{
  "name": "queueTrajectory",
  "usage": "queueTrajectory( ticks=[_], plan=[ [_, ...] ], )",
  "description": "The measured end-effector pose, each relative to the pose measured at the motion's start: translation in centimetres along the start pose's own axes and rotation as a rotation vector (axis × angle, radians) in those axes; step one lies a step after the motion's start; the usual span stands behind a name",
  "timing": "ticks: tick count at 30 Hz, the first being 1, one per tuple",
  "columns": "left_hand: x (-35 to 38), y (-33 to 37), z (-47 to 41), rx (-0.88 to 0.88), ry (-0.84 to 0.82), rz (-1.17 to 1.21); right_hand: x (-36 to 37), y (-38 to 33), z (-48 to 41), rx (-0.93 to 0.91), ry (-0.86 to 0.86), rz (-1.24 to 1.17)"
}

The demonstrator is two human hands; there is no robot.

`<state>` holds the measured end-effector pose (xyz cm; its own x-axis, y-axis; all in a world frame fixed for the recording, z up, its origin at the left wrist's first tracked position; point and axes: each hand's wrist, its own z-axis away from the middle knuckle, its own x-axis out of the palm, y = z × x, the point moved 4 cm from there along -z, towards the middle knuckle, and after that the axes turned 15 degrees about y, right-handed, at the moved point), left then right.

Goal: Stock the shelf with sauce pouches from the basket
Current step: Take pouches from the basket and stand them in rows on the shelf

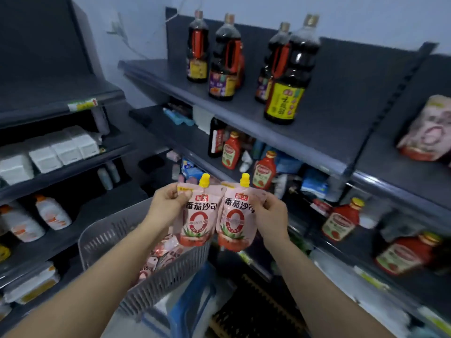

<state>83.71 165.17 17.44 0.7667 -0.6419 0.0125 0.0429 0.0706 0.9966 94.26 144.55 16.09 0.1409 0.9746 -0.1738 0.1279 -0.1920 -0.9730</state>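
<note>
At lower centre, the grey basket (151, 276) holds more pouches. Just above it, mid-frame, the left hand (168, 203) pinches the left pouch (196, 215) by its top corner; the right hand (271, 215) pinches the right pouch (234, 220) likewise. Both are lifted, unshelved. Next, I judge, each needs carrying to bare shelf (329, 132) space at upper right.

At centre, the left sauce pouch (196, 215) and right sauce pouch (234, 220) are pale pink, yellow-capped, with dark lettering and a red ring. The slotted basket (97, 236) below is grey. Upper-right soy sauce bottles (292, 64) look near-black, perhaps purple- and yellow-labelled.
</note>
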Motion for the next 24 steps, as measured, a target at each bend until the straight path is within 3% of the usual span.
queueTrajectory(
  ticks=[13, 24],
  plan=[
    [18.5, 7.0, 12.9, 0.108, -0.342, 0.080, -24.7, -3.6, -3.0, -0.159, 0.342, 0.026],
    [33.2, 11.5, 26.9, 0.171, -0.557, 0.187, -44.9, -5.2, -5.5, -0.152, 0.464, -0.056]
  ],
)
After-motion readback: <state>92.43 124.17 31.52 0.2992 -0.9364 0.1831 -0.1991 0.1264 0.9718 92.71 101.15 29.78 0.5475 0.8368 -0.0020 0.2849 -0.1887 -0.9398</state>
